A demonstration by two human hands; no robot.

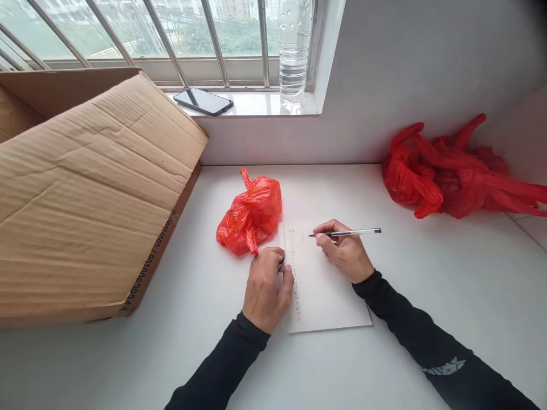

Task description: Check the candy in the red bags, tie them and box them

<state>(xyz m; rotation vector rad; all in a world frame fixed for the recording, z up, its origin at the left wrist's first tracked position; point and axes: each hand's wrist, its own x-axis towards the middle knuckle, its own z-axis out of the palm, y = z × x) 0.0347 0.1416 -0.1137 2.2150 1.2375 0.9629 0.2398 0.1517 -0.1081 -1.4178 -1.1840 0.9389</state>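
Hands at the paper (331,302), seen from my remote seat
Well left of the paper I see the box (98,210), cardboard, stiff but likely easy to dent; just beside the paper's upper left lies the knotted bag (261,199), thin, soft and probably slippery, best taken at the knot. At the paper's left edge, the left hand (264,287) has its fingers curled round a small dark piece (281,265), too hidden for me to name. The paper lies flat, likely light and easy to crease, so I would steady it by a margin. Over it, the right hand (348,257) pinches the pen (361,231) near its tip; I judge it light, rigid and smooth, best held low on the barrel.
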